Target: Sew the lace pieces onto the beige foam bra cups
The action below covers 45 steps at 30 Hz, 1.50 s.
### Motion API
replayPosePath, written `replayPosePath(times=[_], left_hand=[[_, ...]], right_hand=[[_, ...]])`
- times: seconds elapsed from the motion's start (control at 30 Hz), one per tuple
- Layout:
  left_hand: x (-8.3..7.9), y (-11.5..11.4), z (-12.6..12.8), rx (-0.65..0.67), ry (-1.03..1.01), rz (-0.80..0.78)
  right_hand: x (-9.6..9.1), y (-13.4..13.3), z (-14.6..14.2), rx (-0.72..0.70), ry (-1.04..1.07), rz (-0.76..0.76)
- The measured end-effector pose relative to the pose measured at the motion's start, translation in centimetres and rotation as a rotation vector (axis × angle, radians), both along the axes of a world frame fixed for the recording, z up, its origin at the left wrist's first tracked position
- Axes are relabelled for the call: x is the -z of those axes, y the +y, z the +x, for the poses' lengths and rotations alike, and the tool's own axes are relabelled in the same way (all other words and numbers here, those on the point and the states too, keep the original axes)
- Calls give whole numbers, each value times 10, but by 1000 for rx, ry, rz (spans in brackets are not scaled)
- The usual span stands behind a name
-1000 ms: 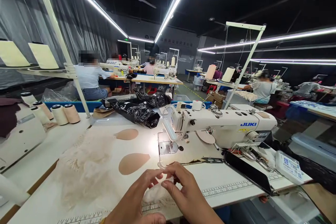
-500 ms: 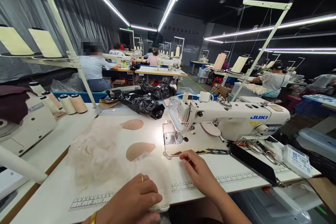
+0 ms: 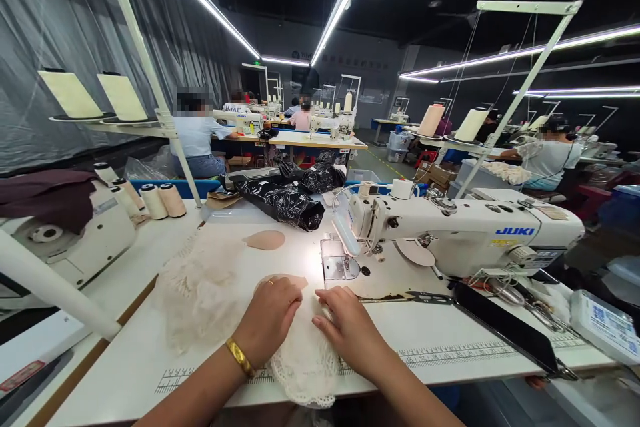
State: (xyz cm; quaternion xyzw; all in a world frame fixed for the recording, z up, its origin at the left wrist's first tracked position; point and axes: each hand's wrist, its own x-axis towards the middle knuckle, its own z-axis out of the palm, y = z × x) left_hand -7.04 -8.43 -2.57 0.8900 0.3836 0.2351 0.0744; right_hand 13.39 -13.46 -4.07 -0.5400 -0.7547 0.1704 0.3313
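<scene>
Sheer cream lace fabric (image 3: 305, 373) lies in front of me, its scalloped edge hanging at the table's front. My left hand (image 3: 273, 310), with a ring and a gold bangle, has its fingers bent and closed on the fabric's upper part; the fingertips are partly hidden. Beneath those fingers a beige teardrop-shaped piece (image 3: 283, 278) is mostly covered. My right hand (image 3: 350, 330) curls at the fabric's right side, a pale bit of it showing between thumb and forefinger. Another beige teardrop piece (image 3: 265, 239) lies flat farther back. More gathered lace (image 3: 200, 293) spreads to the left.
A white JUKI sewing machine (image 3: 470, 227) stands at the right, its lamp lighting the needle plate (image 3: 340, 260). Black plastic bags (image 3: 285, 200) lie behind. A black tray (image 3: 505, 327) sits front right. Thread cones (image 3: 163, 201) stand back left. Co-workers sit farther off.
My left hand has moved up and right from the front edge to the nearer teardrop piece. My right hand has shifted slightly left, and the lace now spreads between my hands. The view has turned slightly left.
</scene>
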Motion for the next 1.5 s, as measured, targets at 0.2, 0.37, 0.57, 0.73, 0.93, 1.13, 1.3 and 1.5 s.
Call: replayPosePath(times=[0.2,0.37,0.57,0.73,0.93,1.13,1.3,1.5], left_hand=[[3,-9,1,111,-74,-46],[-9,-12,3,123,-18,-173],[-22,13,-22,-32,-57,-142],[-15,38,-37,-213,-1,-107],[-42,18,-19,-215,-341,-472],[-29,-20,12,-90,-547,-1115],[-11,-27,20,-140,-621,-1111],[-11,-33,20,-101,-496,-982]], right_hand=[[2,3,-6,7,41,-10],[-2,-7,-3,-83,258,55],[-1,7,4,-16,556,-241],[4,16,5,80,429,-208],[-3,9,5,129,325,-26],[-3,12,13,50,570,-234],[-7,6,27,18,685,-302],[-20,-11,33,0,590,-295]])
